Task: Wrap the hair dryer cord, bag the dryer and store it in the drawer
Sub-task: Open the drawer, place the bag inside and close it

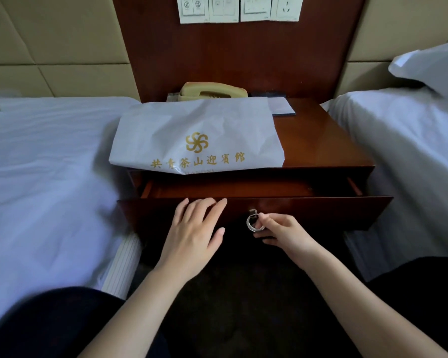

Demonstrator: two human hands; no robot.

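Note:
A white bag with a gold emblem and gold characters lies flat on the wooden nightstand, its lower edge hanging over the front. The hair dryer is not visible. Below it the drawer stands partly pulled out, and the part of its inside that shows is bare wood. My right hand pinches the silver ring pull on the drawer front. My left hand rests flat with fingers spread against the drawer's front, fingertips at its top edge.
A beige telephone and a notepad sit at the back of the nightstand. Beds with white sheets flank it on the left and right. Wall switches and a socket are above. My knees are at the bottom corners.

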